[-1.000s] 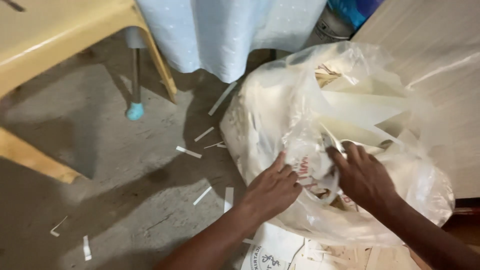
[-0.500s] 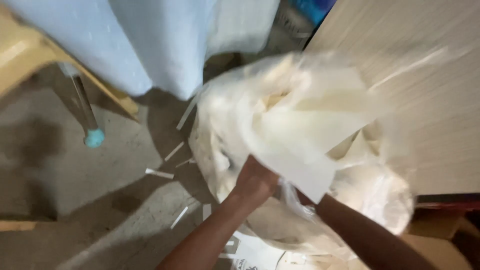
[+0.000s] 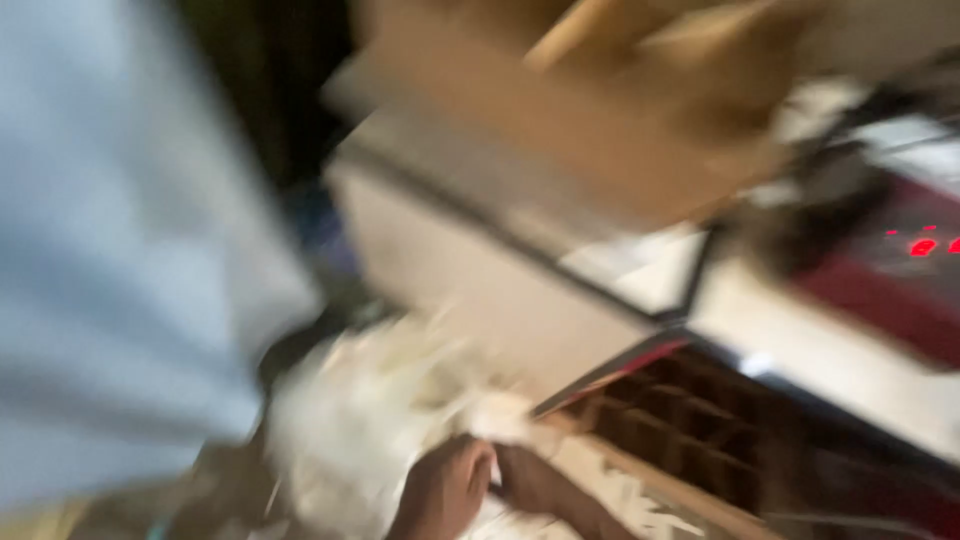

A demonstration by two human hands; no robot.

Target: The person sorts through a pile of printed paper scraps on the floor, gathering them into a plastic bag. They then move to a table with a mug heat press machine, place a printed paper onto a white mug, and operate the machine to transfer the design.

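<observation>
Low at the bottom edge of the blurred head view, the two hands meet against a pale, crumpled plastic bag (image 3: pixel 375 420) stuffed with whitish scraps, which sits down near the floor beside a hanging light-blue cloth (image 3: pixel 120 270). The left hand (image 3: pixel 445 490) is the clearer one: its fingers curl together into a loose fist at the bag's right side, and they look closed on a fold of the plastic, though motion blur hides the exact grip. The right hand (image 3: pixel 535 478) lies just beside it, touching or nearly touching it, with the forearm running off toward the lower right; whether its fingers are spread or closed on the bag I cannot tell, since only a dark smear of it shows. As for progress, the bag looks full and bunched, and both hands sit at the same gathered spot, so the handling of the bag seems under way rather than finished; the bag is neither lifted clear nor visibly tied, and small pale scraps (image 3: pixel 630 500) lie scattered by the hands outside it. Right of the hands stands a dark wooden rack (image 3: pixel 700 430) divided into small compartments, and above it a white panel (image 3: pixel 480 290) with a dark edge slopes across the middle. Up at the right, a dark red device (image 3: pixel 890 270) with small red lights rests on a pale surface, too blurred to identify further.
</observation>
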